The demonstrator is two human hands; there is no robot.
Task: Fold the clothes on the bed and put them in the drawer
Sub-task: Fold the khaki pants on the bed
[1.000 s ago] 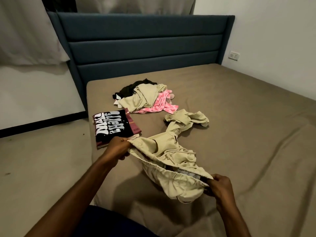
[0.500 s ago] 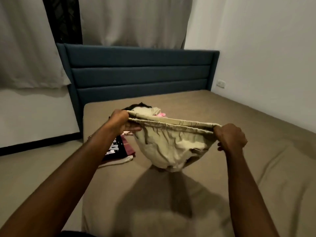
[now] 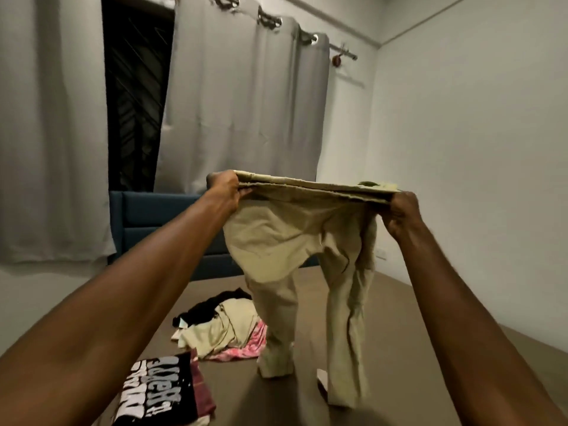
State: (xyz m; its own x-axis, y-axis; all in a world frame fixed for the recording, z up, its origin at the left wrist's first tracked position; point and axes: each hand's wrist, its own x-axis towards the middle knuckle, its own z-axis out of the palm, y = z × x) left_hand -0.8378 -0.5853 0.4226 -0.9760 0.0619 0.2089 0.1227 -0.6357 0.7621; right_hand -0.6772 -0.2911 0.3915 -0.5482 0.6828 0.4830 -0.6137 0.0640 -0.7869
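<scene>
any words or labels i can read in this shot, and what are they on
Big white lettering on the folded black t-shirt at the near left of the bed: it lies sideways to the camera and is too distorted to read with confidence.
Small dark green label inside the waistband of the beige trousers: too small to read.
No other text shows.
</scene>
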